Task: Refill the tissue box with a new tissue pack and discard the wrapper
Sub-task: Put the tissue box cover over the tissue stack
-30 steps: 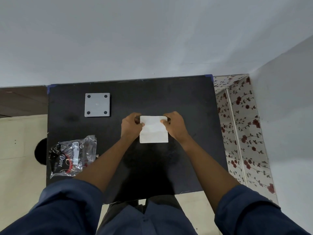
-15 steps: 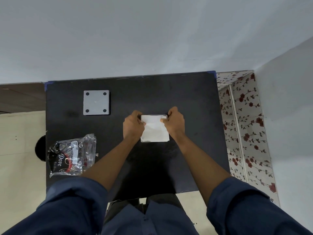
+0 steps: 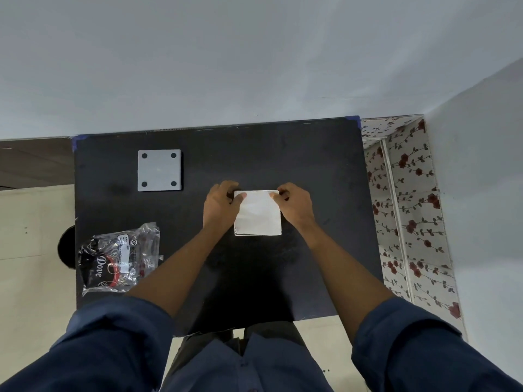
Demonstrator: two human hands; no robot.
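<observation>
A square stack of white tissues [image 3: 258,215] lies in the middle of the black table [image 3: 311,159], with a thin pale box rim showing along its near and left edges. My left hand [image 3: 220,206] grips its far left corner, thumb on top of the tissues. My right hand [image 3: 295,205] grips the far right corner the same way. The box's sides are hidden beneath the stack. A crumpled clear wrapper [image 3: 121,257] with black and red print lies at the table's near left, apart from both hands.
A grey square plate [image 3: 159,170] with a black dot in each corner lies at the table's far left. A dark round object [image 3: 65,247] sits on the floor beside the left edge. A floral-patterned panel [image 3: 407,222] borders the right side. A wall stands behind.
Both hands have drawn closer over the stack's far corners, and the stack sits squarer, with a thin rim now showing around it. The wrapper and grey plate have not moved.
</observation>
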